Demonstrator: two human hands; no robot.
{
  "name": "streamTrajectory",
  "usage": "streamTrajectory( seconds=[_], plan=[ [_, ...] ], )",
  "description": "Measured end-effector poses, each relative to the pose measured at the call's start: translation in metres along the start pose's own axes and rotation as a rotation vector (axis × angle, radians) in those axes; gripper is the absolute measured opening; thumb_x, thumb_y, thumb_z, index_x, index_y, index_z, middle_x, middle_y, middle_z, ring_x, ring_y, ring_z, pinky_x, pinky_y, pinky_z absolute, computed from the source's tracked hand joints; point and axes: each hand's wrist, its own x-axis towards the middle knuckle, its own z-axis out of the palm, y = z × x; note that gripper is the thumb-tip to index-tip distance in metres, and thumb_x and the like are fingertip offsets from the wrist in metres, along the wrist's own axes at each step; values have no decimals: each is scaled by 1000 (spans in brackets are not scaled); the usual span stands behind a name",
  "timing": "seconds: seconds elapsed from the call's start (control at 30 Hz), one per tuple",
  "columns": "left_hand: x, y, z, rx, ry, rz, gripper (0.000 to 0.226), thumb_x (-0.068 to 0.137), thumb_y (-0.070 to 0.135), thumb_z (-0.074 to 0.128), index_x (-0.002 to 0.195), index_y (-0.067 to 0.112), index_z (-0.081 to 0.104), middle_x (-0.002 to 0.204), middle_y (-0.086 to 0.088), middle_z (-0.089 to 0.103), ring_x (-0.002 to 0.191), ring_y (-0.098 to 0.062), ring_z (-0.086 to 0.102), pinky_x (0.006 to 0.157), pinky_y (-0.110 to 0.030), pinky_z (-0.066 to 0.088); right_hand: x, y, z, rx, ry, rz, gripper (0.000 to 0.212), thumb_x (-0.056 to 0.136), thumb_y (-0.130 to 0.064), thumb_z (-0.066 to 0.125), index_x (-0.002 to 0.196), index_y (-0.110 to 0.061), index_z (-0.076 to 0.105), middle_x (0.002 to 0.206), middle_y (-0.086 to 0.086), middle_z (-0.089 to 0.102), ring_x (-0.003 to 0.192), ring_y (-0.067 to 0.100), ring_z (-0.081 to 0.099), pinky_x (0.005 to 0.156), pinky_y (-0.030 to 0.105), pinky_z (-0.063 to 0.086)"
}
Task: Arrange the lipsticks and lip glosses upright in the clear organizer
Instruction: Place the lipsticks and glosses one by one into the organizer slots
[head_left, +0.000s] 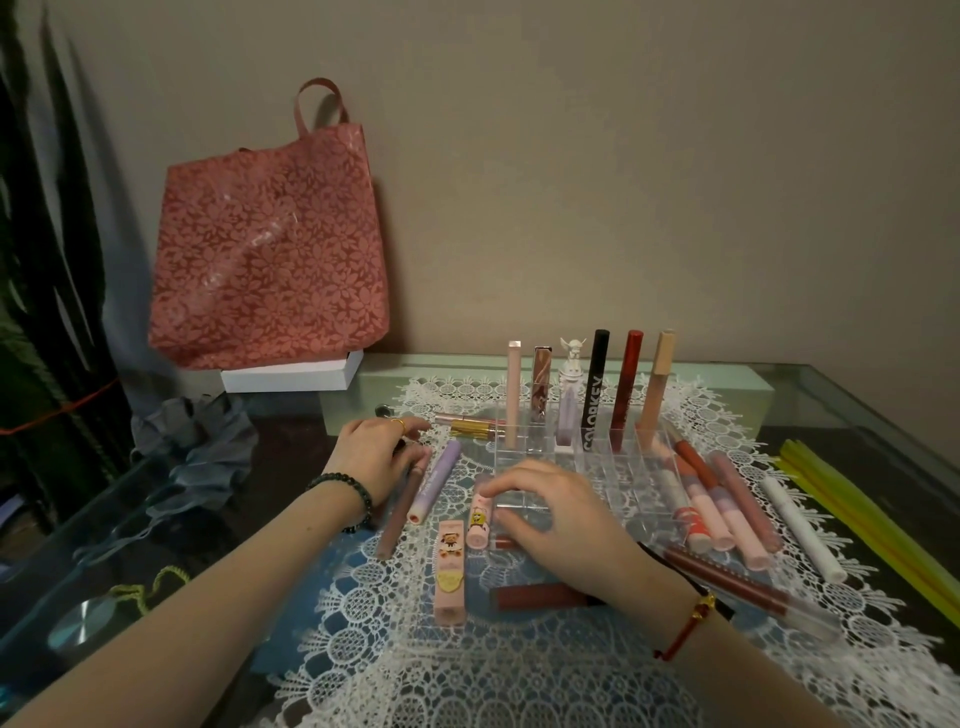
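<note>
Lace mat (467, 675) nearest. R hand (566, 525) over it, fingers arched; can't tell if holding anything. Pink cartoon tube (478, 519) lies flat just L of its fingertips, long axis fore-aft. Clear organizer (613, 457) sits right beyond them. L hand (371, 457) is farther off, grip unclear.

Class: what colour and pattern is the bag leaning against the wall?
The bag is pinkish red with a floral pattern; head view.

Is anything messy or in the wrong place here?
Yes. Only six tubes stand upright in the clear plastic organizer. The others lie flat on the white lace mat, like the long pink cartoon lipstick and the heap of pink glosses beside the organizer.
</note>
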Motion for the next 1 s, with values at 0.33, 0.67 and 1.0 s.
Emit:
streamTrajectory(
  seconds=[0.33, 0.67, 1.0],
  plan=[
    [3, 10, 7, 127, -79, -91, 30, 89, 42, 41, 113, 30, 54, 94, 9, 67, 102, -14, 55, 111, -42, 13, 0, -1, 0, 1, -2, 2, 21, 88, -24, 53, 106, -26, 62, 108, -16, 59, 101, -6, 47, 83, 4, 27],
    [3, 24, 7, -202, 12, -233, 23, 83, 40, 56, 104, 30, 58, 77, 17, 61, 79, -6, 56, 112, -45, 10, 4, -1, 0, 9, 14, 13, 26, 88, -26, 53, 112, -36, 54, 105, -29, 50, 93, -24, 38, 77, -1, 24],
    [-5, 45, -20, -949, 201, -216, 34, 77, 23, 70, 109, 22, 60, 86, 5, 68, 56, 1, 58, 54, -12, 49, 13, 2, -6, 101, 124, 36, 38, 81, -27, 58, 109, -49, 43, 102, -34, 46, 96, -15, 45, 83, 11, 38]
  ],
)
